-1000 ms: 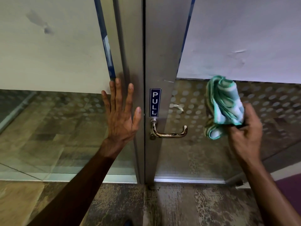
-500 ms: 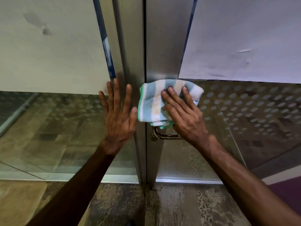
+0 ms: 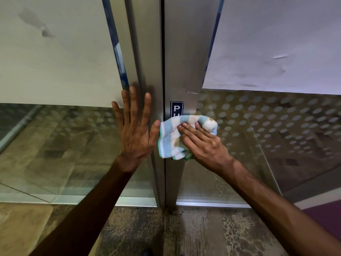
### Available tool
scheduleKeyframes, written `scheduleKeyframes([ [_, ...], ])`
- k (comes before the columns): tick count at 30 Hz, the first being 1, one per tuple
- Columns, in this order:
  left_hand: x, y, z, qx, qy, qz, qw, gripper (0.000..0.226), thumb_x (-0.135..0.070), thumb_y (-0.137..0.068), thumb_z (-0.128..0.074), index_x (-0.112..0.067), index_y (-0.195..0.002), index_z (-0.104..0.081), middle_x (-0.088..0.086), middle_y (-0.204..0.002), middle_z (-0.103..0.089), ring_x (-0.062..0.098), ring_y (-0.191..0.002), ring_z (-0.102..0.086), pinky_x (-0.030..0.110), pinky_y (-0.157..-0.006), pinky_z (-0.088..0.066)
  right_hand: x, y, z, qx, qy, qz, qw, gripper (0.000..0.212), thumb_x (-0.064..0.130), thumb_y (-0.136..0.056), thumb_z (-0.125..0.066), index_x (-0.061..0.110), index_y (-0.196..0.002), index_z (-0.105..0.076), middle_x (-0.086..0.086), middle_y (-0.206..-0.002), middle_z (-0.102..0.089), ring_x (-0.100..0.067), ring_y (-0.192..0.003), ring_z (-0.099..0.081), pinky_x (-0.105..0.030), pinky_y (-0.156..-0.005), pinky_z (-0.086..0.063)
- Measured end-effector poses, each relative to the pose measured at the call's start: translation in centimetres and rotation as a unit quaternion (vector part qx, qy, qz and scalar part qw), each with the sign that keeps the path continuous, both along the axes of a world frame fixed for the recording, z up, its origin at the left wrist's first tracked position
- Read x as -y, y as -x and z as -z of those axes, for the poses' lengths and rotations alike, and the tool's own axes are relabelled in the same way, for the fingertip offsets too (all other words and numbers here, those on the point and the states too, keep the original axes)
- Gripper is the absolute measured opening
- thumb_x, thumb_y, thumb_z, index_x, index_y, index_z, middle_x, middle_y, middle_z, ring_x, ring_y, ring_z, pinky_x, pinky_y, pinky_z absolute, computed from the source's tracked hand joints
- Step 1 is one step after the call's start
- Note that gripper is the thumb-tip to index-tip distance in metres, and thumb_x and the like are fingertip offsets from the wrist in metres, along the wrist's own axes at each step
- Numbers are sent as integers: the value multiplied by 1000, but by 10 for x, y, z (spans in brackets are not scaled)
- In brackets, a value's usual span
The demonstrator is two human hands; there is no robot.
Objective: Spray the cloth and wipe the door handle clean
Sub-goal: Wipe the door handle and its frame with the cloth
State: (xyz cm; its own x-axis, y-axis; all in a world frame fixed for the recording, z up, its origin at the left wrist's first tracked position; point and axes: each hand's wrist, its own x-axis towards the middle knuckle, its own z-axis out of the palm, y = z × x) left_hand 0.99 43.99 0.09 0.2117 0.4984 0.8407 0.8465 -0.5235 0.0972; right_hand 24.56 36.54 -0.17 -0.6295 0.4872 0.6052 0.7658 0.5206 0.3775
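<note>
A blue, white and green striped cloth (image 3: 170, 138) lies against the metal stile of the right door (image 3: 181, 52), just below the PULL sign (image 3: 176, 108). My right hand (image 3: 203, 145) presses on the cloth with its fingers laid straight across it; the thumb is out of sight. The door handle is fully hidden under the cloth and this hand. My left hand (image 3: 135, 133) rests flat, fingers spread, on the metal stile of the left door (image 3: 145, 52), its thumb tip almost touching the cloth. No spray bottle is in view.
Both doors are glass with frosted dots and white panels (image 3: 276, 43) above. A dark gap (image 3: 162, 52) runs between the two stiles. Worn mottled floor (image 3: 193, 233) lies at my feet, with a purple surface (image 3: 324, 217) at the lower right.
My right hand brought the cloth from the right onto the door, then slid it down over the handle, uncovering the top of the PULL sign. My left hand stayed flat on the left stile.
</note>
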Motion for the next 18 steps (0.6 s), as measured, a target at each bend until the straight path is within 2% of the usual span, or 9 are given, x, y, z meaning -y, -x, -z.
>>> scheduleKeyframes([
  [3,1,-1,2,-3,3,2,1000,66,-52,-111,-18,-24,-167,3,11,-174,2,28,-162,12,61,-129,4,2,-2,-1,-1,64,-8,998,51,-8,-106,-23,-2,-117,-73,-20,-136,-69,-31,-129,-66,-50,-108,-54],
  [4,1,-2,2,-4,3,2,1000,66,-52,-111,-18,-24,-167,4,7,-173,7,28,-162,13,61,-129,4,3,-3,-2,-4,88,-8,996,52,-11,-101,-24,-3,-118,-73,-20,-134,-70,-32,-128,-67,-50,-107,-55],
  [6,2,-4,3,-2,4,3,1000,66,-52,-111,-19,-24,-167,5,5,-173,6,27,-162,13,61,-129,4,4,-3,-4,-18,130,-6,991,42,-15,-85,-51,-5,-119,-71,-20,-130,-72,-33,-122,-70,-49,-98,-59],
  [8,3,-6,4,3,7,5,1000,66,-52,-111,-19,-26,-167,5,4,-173,8,26,-162,14,60,-129,5,5,-4,-8,-37,178,7,983,49,-12,-72,-70,-5,-120,-71,-21,-124,-75,-34,-114,-74,-48,-82,-64],
  [10,4,-7,4,5,16,7,1000,66,-54,-111,-17,-28,-167,6,2,-174,15,26,-161,14,60,-129,6,6,-2,-16,-50,231,12,972,44,-9,-70,-73,-3,-114,-70,-18,-114,-77,-33,-101,-76,-45,-64,-62],
  [12,5,-7,3,9,26,7,1000,66,-54,-111,-17,-28,-167,6,11,-176,5,27,-161,11,60,-129,6,5,1,-25,-60,252,10,966,33,-7,-72,-71,0,-105,-69,-12,-98,-76,-33,-81,-72,-38,-56,-53],
  [14,6,-7,2,13,37,7,999,66,-54,-111,-18,-27,-167,5,23,-172,-7,28,-161,10,59,-129,6,7,3,-36,-65,268,16,961,33,-6,-71,-69,2,-103,-68,-9,-87,-74,-33,-67,-65,-33,-53,-41],
  [16,7,-7,3,16,38,8,999,66,-55,-111,-18,-28,-166,5,22,-172,-8,27,-161,11,59,-129,6,15,2,-47,-65,272,20,960,38,-3,-68,-71,4,-106,-67,-7,-82,-73,-31,-62,-61,-30,-58,-30],
  [18,7,-6,4,18,38,12,999,66,-55,-111,-17,-29,-166,6,12,-176,4,26,-161,12,61,-129,5,29,-5,-58,-85,291,20,953,41,1,-71,-76,9,-110,-68,-5,-87,-74,-29,-67,-63,-29,-58,-37],
])
